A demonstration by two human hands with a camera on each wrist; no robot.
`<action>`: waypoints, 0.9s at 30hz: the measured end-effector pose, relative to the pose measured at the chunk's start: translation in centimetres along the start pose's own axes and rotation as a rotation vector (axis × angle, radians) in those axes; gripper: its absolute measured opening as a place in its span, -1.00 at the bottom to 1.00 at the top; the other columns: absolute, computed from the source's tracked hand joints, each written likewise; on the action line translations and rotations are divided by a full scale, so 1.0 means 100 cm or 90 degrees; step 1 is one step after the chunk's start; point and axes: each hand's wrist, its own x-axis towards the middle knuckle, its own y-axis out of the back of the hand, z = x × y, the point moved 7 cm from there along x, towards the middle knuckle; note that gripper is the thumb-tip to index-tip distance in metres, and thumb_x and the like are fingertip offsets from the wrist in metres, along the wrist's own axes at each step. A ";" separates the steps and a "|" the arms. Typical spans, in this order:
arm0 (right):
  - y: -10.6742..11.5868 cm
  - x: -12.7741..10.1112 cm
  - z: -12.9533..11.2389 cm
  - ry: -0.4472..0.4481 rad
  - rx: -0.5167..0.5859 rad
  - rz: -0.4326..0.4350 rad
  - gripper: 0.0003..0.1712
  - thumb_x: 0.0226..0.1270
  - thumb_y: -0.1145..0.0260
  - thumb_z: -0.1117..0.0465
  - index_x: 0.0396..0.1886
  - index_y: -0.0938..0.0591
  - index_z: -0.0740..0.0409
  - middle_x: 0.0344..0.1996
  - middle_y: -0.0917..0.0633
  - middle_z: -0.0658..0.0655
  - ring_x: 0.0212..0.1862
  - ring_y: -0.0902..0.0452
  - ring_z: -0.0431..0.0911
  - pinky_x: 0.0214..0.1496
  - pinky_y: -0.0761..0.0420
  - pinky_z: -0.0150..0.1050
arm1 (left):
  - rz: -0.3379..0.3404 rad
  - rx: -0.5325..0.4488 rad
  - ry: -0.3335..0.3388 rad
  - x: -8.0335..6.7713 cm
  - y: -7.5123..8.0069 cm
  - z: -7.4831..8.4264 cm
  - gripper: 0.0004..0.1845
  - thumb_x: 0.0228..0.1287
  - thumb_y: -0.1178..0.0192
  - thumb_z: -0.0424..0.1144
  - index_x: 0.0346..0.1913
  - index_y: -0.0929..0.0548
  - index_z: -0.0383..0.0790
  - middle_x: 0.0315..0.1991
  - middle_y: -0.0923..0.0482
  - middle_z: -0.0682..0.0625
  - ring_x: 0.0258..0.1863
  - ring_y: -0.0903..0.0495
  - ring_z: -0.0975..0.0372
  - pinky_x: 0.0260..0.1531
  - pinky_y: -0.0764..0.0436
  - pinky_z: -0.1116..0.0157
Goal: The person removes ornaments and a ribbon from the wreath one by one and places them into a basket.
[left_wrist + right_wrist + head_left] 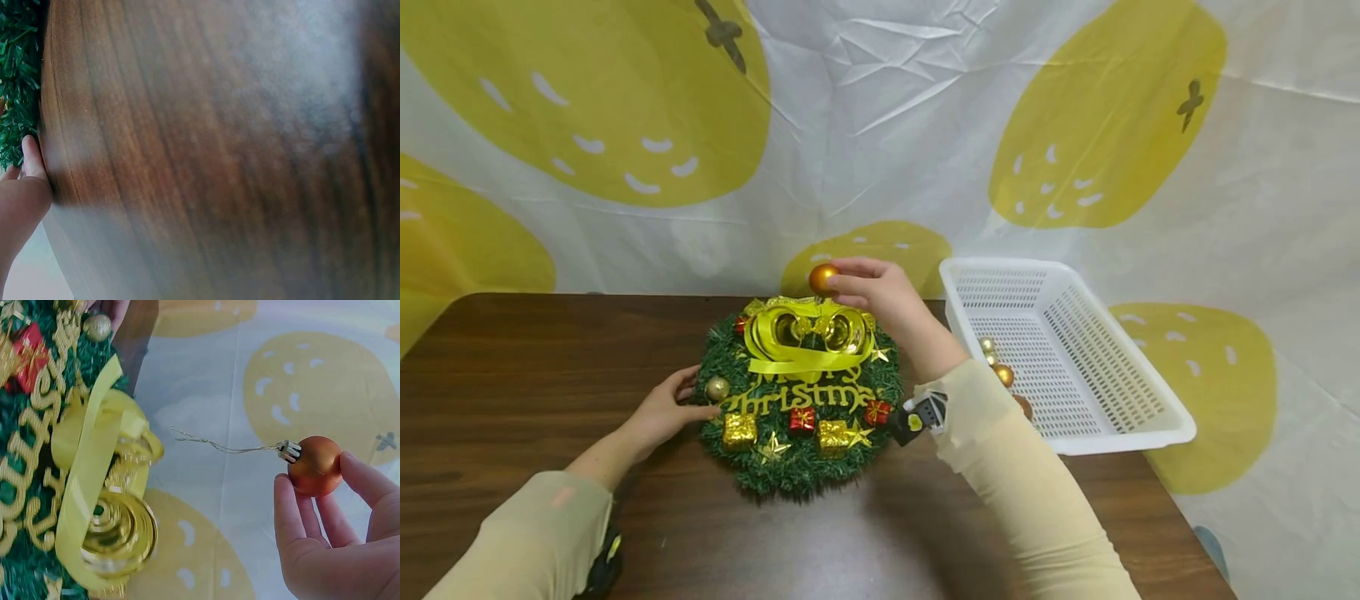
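Note:
My right hand [880, 296] pinches an orange Christmas bauble [315, 467] between thumb and fingers, above the far edge of a green Christmas wreath [797, 482]. From the bauble's silver cap a thin loop of string [228, 449] trails toward the wreath. At the wreath's left side, my left hand [658, 412] rests with thumb and fingers against the greenery, beside a small gold bauble [717, 388]. The wreath carries a yellow ribbon bow [805, 363], gold bells [842, 333], gold "Merry Christmas" lettering [805, 398], stars and red and gold gift boxes.
A white plastic basket [1120, 367] stands right of the wreath, with several gold and orange baubles [1003, 375] along its left side. The dark wooden table [535, 375] ends at a fruit-printed cloth [880, 125] behind it.

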 end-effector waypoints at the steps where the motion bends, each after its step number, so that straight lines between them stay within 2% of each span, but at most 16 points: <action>1: 0.004 0.000 0.000 0.000 -0.003 0.004 -0.55 0.26 -0.25 0.34 0.16 -0.51 0.30 0.12 -0.56 0.24 -0.13 -0.62 -0.16 0.14 -0.56 -0.24 | 0.000 -0.001 0.000 0.000 0.000 0.000 0.01 0.21 -0.24 -0.12 0.47 0.22 -0.36 0.42 0.15 -0.46 0.38 0.06 -0.29 0.28 -0.17 -0.19; 8: 0.036 -0.004 -0.002 0.006 -0.006 0.039 -0.54 0.26 -0.22 0.38 0.18 -0.47 0.37 0.15 -0.53 0.33 -0.32 -0.63 -0.29 0.14 -0.56 -0.20 | 0.001 0.005 -0.008 0.000 0.000 0.001 0.01 0.21 -0.24 -0.12 0.47 0.22 -0.38 0.40 0.13 -0.49 0.37 0.04 -0.30 0.27 -0.18 -0.20; 13: 0.061 -0.009 -0.005 0.012 0.002 0.053 -0.50 0.29 -0.17 0.40 0.23 -0.40 0.42 0.18 -0.49 0.32 -0.33 -0.62 -0.31 0.01 -0.61 -0.35 | 0.000 0.006 -0.008 -0.001 -0.001 0.001 0.01 0.22 -0.24 -0.13 0.47 0.23 -0.39 0.40 0.13 -0.49 0.37 0.05 -0.30 0.27 -0.18 -0.20; 20: 0.105 -0.018 -0.009 0.020 0.034 0.105 -0.50 0.30 -0.14 0.42 0.24 -0.36 0.48 -0.30 -0.63 -0.07 -0.37 -0.63 -0.30 -0.16 -0.63 -0.48 | -0.001 0.010 -0.011 -0.001 0.000 0.001 0.01 0.22 -0.24 -0.14 0.46 0.23 -0.40 0.39 0.13 -0.50 0.36 0.05 -0.32 0.27 -0.16 -0.21; 25: 0.133 -0.024 -0.009 0.018 0.050 0.133 -0.49 0.31 -0.13 0.42 0.24 -0.32 0.50 -0.38 -0.66 -0.11 -0.38 -0.63 -0.29 -0.18 -0.63 -0.49 | 0.000 0.012 -0.010 -0.001 0.000 0.002 -0.01 0.22 -0.23 -0.15 0.46 0.22 -0.40 0.39 0.13 -0.50 0.36 0.04 -0.31 0.26 -0.18 -0.20; 27: 0.142 -0.027 -0.009 0.021 0.062 0.140 -0.60 0.30 -0.13 0.43 0.13 -0.43 0.43 -0.41 -0.68 -0.11 -0.39 -0.64 -0.27 -0.18 -0.63 -0.48 | 0.000 0.014 -0.009 -0.001 0.001 0.002 -0.01 0.23 -0.23 -0.15 0.46 0.22 -0.40 0.39 0.13 -0.50 0.36 0.04 -0.31 0.26 -0.19 -0.20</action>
